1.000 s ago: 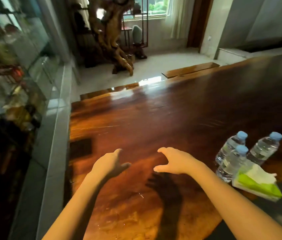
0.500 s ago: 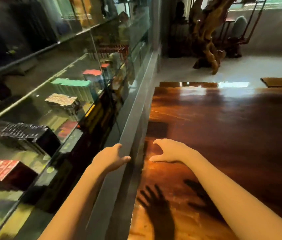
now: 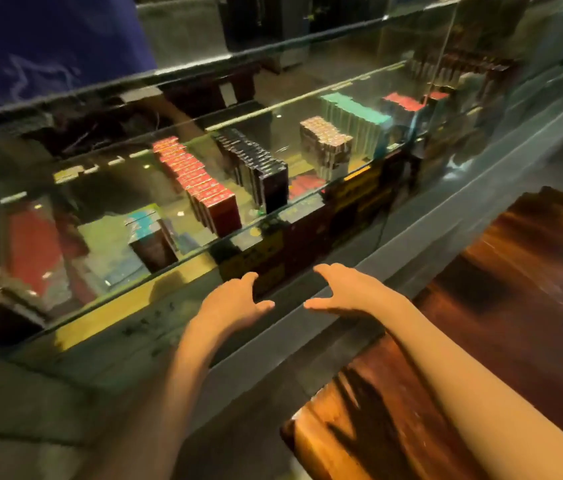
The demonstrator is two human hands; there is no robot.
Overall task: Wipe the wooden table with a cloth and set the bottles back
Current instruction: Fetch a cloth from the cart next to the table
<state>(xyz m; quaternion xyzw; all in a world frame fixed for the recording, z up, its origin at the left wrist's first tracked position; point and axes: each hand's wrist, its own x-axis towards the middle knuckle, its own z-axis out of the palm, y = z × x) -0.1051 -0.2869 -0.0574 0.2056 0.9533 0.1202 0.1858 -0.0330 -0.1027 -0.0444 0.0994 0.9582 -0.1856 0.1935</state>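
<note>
The glossy wooden table [image 3: 501, 306] fills the right and lower right of the head view. My left hand [image 3: 230, 303] and my right hand [image 3: 346, 291] are stretched out side by side over the grey edge of a glass display case, left of the table. Both are empty with fingers spread. Their shadows fall on the table's near corner. No bottles and no cloth are in view.
A glass display case [image 3: 204, 188] runs along the table's left side, with rows of red boxes [image 3: 200, 181], black boxes [image 3: 256, 168] and teal boxes [image 3: 352, 116] on its shelf. A grey ledge [image 3: 422, 216] separates case and table. A blue surface [image 3: 48, 43] is at the top left.
The view has swung left from the table to the display case. The three bottles and the tissue pack have gone out of view. Both hands stayed empty and outstretched.
</note>
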